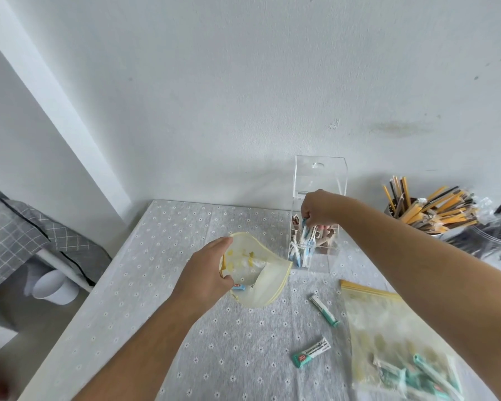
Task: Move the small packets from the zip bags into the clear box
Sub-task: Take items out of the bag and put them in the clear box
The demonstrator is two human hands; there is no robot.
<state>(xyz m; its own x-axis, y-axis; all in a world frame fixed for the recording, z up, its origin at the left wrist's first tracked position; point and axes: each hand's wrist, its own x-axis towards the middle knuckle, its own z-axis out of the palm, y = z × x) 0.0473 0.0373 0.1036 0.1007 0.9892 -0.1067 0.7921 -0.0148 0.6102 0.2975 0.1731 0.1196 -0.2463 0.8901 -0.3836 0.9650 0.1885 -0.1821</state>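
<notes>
My left hand (207,269) grips the rim of a pale yellow zip bag (258,273), held open and lifted off the table; a blue packet (239,287) shows at its lower edge. My right hand (318,208) is over the clear box (320,180), whose lid stands up, and pinches a few blue-and-white packets (305,235) that reach down into it. Brown and blue packets stand inside the box. A second zip bag (388,337) with several teal packets lies flat at the right. Two teal packets (324,311) (311,353) lie loose on the cloth.
A grey flower-print cloth (185,342) covers the table against a white wall. A cup of yellow and brown sticks (425,206) and a bag of dark sticks (492,230) stand at the back right. The table's left edge drops to the floor, where a white cup (55,287) sits.
</notes>
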